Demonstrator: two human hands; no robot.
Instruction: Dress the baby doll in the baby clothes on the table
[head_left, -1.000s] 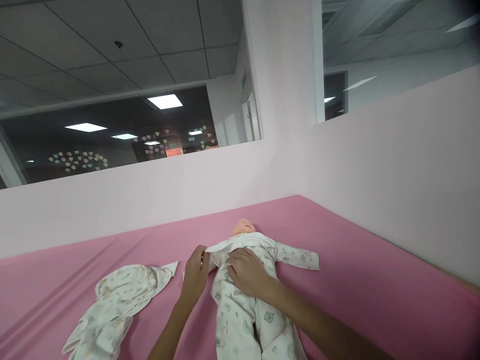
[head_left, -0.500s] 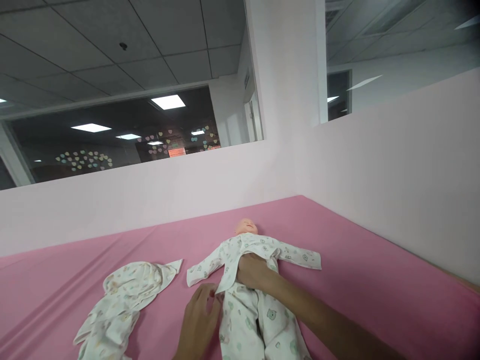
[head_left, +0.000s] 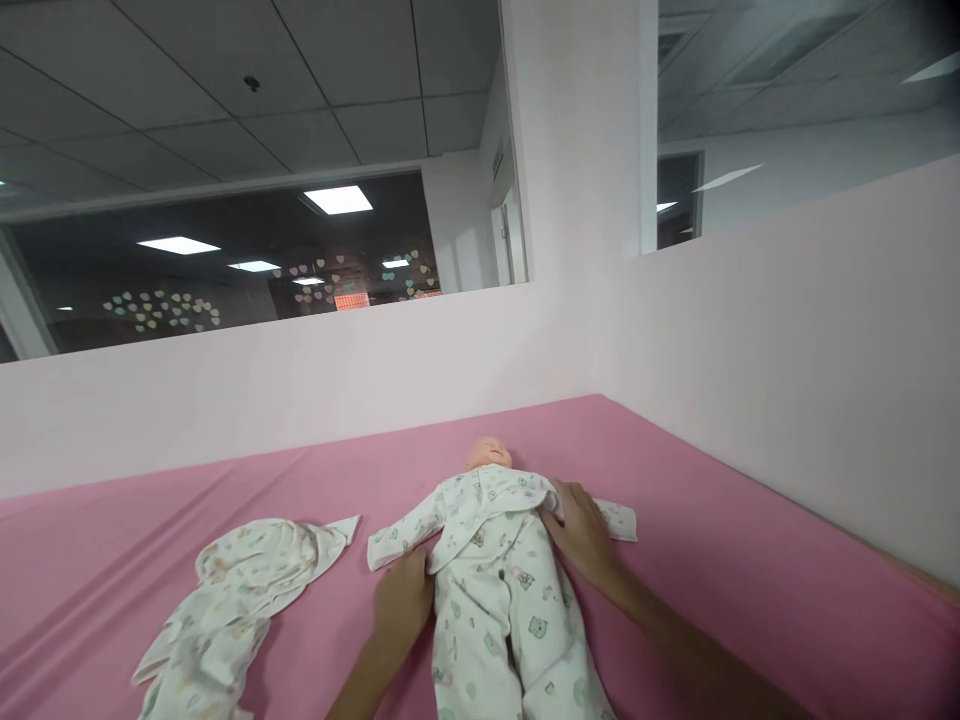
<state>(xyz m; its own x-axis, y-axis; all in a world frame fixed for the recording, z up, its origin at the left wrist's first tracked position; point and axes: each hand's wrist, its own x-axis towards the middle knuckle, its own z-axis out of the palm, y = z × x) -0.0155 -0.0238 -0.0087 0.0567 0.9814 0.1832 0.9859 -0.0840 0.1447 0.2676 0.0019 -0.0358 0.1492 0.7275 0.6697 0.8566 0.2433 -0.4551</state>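
A baby doll (head_left: 489,453) lies on its back, its head toward the wall. It wears a white printed baby shirt (head_left: 491,492) with long sleeves spread out, and matching printed trousers (head_left: 487,620). At the shirt's lower left corner, my left hand (head_left: 403,600) is closed on the hem, fingertips partly hidden. My right hand (head_left: 583,528) grips the shirt's right side beside the doll's chest, thumb toward the front hem and fingers over the sleeve's base. The trousers' waist shows below the shirt's raised front edge.
A crumpled white printed baby garment (head_left: 247,575) lies to the left on the pink sheet (head_left: 330,650). White walls (head_left: 300,390) with windows rise behind the bed and along its right side.
My right hand has come off the middle of the doll's belly and moved right to the shirt's side. My left hand has closed at the shirt's left hem.
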